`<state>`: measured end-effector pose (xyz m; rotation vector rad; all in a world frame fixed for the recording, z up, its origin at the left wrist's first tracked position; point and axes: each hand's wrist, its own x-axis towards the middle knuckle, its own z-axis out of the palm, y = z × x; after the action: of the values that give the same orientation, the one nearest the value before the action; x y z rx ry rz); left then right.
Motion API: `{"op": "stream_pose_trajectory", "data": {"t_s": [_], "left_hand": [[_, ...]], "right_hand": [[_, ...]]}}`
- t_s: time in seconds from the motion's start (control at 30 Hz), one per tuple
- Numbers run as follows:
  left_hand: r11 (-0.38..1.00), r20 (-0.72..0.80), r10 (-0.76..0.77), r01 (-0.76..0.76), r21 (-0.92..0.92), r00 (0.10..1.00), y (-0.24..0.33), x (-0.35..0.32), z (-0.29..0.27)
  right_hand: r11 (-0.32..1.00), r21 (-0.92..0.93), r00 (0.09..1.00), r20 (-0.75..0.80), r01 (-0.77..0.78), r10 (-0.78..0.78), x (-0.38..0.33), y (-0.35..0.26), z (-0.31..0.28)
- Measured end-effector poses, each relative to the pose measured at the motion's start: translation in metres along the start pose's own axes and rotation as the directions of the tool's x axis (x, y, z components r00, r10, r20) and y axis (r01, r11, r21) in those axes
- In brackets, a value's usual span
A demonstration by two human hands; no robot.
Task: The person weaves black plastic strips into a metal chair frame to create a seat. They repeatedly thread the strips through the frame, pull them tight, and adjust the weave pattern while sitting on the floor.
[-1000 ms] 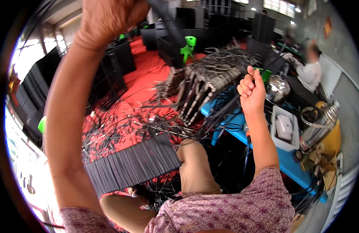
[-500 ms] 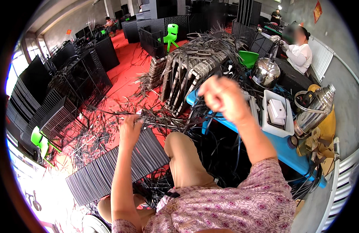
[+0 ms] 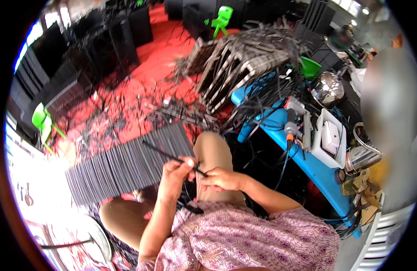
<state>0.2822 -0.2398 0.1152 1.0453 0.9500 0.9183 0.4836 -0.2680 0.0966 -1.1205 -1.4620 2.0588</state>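
Note:
A thin black strip [image 3: 163,152] slants over my lap, held in both hands. My left hand [image 3: 173,177] pinches it near the middle, thumb on top. My right hand [image 3: 225,179] closes its fingers on the strip's near end, just right of my left hand. Under and beyond the strip lies a panel wrapped in close-set black strips [image 3: 122,165], slanting from my raised knee toward the lower left. What lies inside my curled fingers is hidden.
To my right stands a blue bench [image 3: 303,167] bearing a grey power tool [image 3: 290,123], a white bin [image 3: 317,151] and a shiny kettle [image 3: 328,89]. A metal flask [image 3: 362,159] is beside it. Ahead, loose strips cover woven panels [image 3: 244,58] on the red floor [image 3: 149,67].
My right hand has come down from above the bench to my lap, meeting my left hand, which has drawn back toward me. Both now hold the strip. The view has shifted.

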Motion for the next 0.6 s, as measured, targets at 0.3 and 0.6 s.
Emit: {"op": "stream_pose_trajectory", "data": {"t_s": [0.3,0.6], "left_hand": [[0.995,-0.063,-0.005,-0.001,-0.105,0.998,-0.038,-0.007,-0.031],[0.967,-0.161,-0.105,0.063,-0.249,0.981,-0.044,-0.009,-0.043]], "right_hand": [[0.985,0.012,0.981,-0.086,-0.171,0.171,-0.009,0.036,0.022],[0.997,0.056,0.968,-0.246,0.057,-0.041,0.028,0.016,0.029]]}}
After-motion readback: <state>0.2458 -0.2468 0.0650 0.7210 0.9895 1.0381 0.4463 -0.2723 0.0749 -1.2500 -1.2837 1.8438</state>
